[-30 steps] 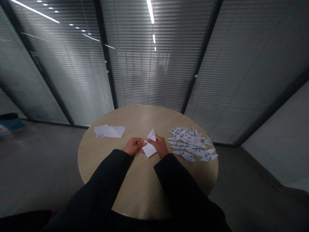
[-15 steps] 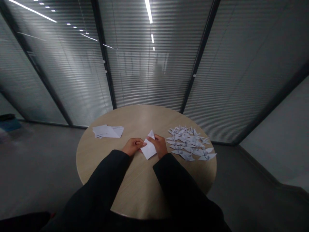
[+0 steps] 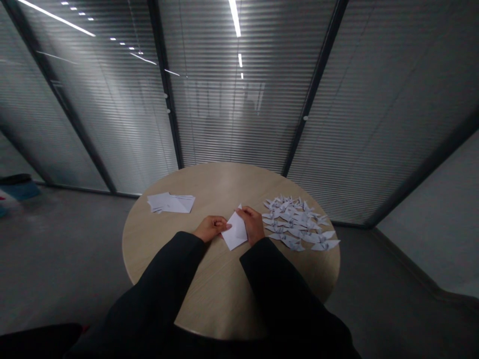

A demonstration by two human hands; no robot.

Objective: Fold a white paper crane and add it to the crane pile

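Note:
A folded white paper sheet [image 3: 236,233] lies on the round wooden table [image 3: 209,289] between my hands. My left hand [image 3: 211,228] is curled, its fingertips pinching the paper's left edge. My right hand [image 3: 253,224] grips the paper's upper right side, fingers bent over it. Both sleeves are black.
A heap of several folded white paper cranes [image 3: 297,222] covers the table's right part. A small stack of flat white sheets [image 3: 171,203] lies at the left back. Glass walls with blinds stand behind the table; grey floor surrounds it.
The paper's raised upper point has been pressed down flatter, and my right hand has shifted a little up along its right edge. My left hand stays at the left edge.

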